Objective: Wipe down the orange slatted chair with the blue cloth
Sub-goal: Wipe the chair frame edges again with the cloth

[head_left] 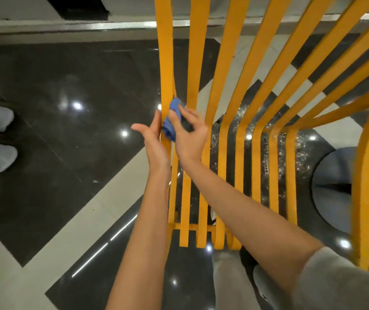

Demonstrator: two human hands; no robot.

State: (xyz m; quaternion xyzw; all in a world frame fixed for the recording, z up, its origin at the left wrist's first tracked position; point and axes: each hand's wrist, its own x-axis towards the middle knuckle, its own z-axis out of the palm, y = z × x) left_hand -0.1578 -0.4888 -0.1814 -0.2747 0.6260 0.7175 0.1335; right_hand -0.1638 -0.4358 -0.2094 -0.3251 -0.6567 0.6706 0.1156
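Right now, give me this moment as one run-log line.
phase: wiping | right hand: pressing bunched blue cloth on leftmost slat of orange slatted chair | left hand: open, flat against slat's outer edge | other slats: untouched

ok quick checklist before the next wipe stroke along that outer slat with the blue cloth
1. Cloth in hand: ok. The right hand pinches the bunched blue cloth with thumb and fingers.
2. Cloth on the chair: ok. It presses against the outermost slat of the orange slatted chair, near where the slat bends.
3. Slat braced: ok. The left hand lies flat and open against the slat's outer side, opposite the cloth.
4. Path along the slat: ok. Nothing sits on it above or below the cloth.
5. Slat's far face clean: cannot tell, hidden from this view.
6. Floor around the chair: not ok. White specks lie scattered under the seat slats.
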